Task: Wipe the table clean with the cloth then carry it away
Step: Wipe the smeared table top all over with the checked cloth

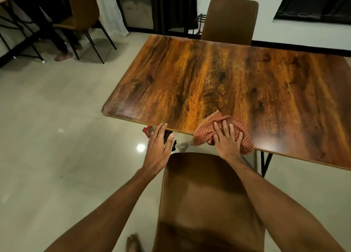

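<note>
Here the right grip [227, 137] lies flat, fingers spread, pressing the checked cloth [224, 133] at the desk [218, 76] edge; leftward, the left grip [158, 140] hovers spread, empty.

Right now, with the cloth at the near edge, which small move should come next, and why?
Probably push the cloth away across the table with the right hand: it lies flat on the cloth, which overhangs the near edge, and the tabletop lies beyond.
</note>
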{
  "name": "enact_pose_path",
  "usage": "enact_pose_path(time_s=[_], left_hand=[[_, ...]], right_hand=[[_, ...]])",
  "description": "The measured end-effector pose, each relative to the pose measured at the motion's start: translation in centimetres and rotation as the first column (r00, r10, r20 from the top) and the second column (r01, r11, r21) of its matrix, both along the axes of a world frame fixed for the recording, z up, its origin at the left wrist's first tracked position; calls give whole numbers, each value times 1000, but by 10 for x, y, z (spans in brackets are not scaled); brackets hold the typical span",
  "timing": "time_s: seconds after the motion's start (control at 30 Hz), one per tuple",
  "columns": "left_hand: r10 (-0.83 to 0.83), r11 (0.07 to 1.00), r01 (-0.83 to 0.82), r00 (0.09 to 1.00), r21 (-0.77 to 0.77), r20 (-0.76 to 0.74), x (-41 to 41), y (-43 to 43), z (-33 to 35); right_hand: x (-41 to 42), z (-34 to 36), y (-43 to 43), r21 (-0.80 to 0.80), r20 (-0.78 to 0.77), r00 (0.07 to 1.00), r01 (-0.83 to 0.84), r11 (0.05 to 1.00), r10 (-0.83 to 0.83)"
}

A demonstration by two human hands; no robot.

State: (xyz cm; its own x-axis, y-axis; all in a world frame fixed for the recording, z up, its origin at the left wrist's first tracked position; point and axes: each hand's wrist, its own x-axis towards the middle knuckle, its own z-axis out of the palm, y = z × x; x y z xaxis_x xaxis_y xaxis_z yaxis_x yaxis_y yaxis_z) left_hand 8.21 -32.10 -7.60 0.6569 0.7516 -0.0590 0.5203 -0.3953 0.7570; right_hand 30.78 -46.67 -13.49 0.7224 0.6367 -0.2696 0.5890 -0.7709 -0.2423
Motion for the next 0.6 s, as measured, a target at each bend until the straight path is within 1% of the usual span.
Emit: enact_pose_path(time_s=[0.1,0.13,0.17,0.2,0.3,0.37,0.43,0.53,0.57,0.6], left_hand=[[-31,999,34,998,-39,62,-15,45,-14],[-46,997,50,996,-56,78,-23,70,-23],[-64,995,69,994,-68,87,-30,89,-30],[-86,993,92,992,-68,90,-37,112,-37],[-103,992,110,989,-62,104,-68,168,-46],[-98,992,104,991,-66,96,-89,209,-47],[-67,996,72,994,-60,91,-106,244,-46],[-2,999,8,994,-53,113,-130,294,-38],[19,998,-12,992,-57,124,-136,306,-34],[31,998,-24,990,-57,134,-140,315,-31]], right_hand=[[-13,-9,20,-1,17,983,182,983,-182],[-29,-14,45,4,30,971,239,971,-239],[-46,-17,71,17,47,964,260,965,-261],[-67,-20,106,26,73,970,233,972,-234],[-137,-26,217,39,79,995,63,997,-66],[-162,-29,274,37,101,995,-9,999,5],[-161,-28,294,24,75,997,5,1000,-7],[-171,-23,310,-7,98,989,114,993,-112],[-182,-19,324,-13,92,990,110,994,-108],[-197,-17,344,-15,87,994,64,998,-63]])
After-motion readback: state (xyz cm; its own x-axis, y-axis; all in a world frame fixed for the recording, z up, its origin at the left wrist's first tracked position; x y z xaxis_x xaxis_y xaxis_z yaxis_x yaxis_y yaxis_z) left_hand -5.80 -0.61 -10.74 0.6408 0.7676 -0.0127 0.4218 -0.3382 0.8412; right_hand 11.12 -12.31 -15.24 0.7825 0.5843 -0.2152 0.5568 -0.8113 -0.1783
